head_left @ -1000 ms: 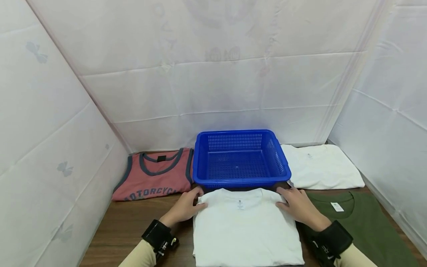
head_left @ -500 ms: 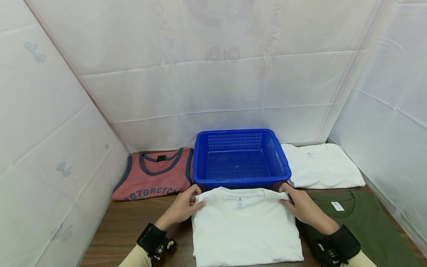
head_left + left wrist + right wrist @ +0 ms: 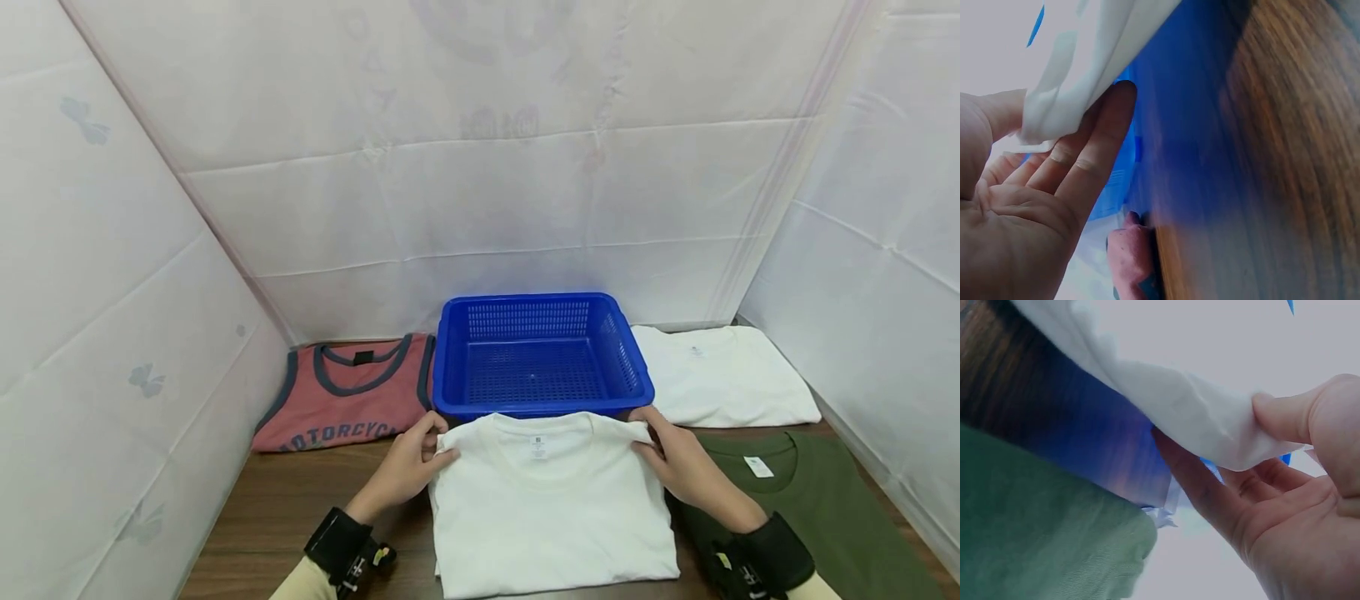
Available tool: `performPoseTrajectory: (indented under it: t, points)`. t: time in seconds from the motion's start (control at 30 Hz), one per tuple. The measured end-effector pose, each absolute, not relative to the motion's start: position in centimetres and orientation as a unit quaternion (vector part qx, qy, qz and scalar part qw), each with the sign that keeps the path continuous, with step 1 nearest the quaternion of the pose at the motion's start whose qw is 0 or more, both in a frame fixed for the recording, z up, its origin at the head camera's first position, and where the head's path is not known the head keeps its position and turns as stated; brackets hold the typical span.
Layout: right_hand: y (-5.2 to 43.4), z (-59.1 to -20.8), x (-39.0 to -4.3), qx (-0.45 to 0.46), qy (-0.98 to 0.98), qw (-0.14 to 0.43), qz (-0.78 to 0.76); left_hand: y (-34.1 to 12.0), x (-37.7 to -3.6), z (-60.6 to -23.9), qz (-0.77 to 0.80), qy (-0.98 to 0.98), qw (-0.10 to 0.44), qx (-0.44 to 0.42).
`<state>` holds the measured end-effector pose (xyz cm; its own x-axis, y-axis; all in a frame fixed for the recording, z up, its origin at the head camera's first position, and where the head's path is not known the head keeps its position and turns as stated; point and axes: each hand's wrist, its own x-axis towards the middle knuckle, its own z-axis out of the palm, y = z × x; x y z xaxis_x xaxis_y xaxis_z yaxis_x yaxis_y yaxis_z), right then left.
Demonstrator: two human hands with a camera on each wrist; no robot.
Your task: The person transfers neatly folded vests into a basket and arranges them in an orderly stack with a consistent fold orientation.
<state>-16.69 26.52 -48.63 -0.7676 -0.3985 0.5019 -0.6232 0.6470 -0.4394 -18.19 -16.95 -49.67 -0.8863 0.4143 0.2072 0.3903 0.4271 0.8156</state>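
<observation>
A folded white cotton T-shirt (image 3: 551, 500) lies at the near middle of the dark wooden tabletop (image 3: 277, 508), its collar edge raised just in front of the blue perforated plastic basket (image 3: 540, 354). Its far left corner is pinched by the left hand (image 3: 408, 462), thumb on top and fingers beneath, as the left wrist view shows; the far right corner is pinched in the same way by the right hand (image 3: 671, 462). Each grip is thus closed on cloth, presumably so that the folded layers are kept together and the shirt is held level at both shoulders. A folded olive-green T-shirt (image 3: 795, 500) lies just right of the white one and is partly covered by the right forearm. Behind it, right of the basket, a second folded white T-shirt (image 3: 723, 375) is laid. A salmon-pink tank top with grey trim (image 3: 345, 387) is laid left of the basket, touching it. The tabletop is enclosed at the back and both sides by creased white sheeting (image 3: 480, 167).
</observation>
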Motion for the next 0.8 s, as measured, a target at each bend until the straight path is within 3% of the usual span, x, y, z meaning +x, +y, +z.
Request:
performPoseTrajectory:
  t: [0.33,0.63,0.8]
  points:
    - [26.4,-47.6,-16.2,0.229,-0.879,0.229,0.35,-16.4,-17.6,-48.4,0.548,0.804,-0.008,0.23]
    - [26.6,-46.8,-15.7,0.273,-0.854,0.271,0.35,-16.1,-16.8,-47.8,0.494,0.82,-0.132,0.258]
    - [26.6,-46.2,-15.3,0.299,-0.841,0.276,0.357,-16.0,-16.1,-47.0,0.51,0.8,-0.157,0.275]
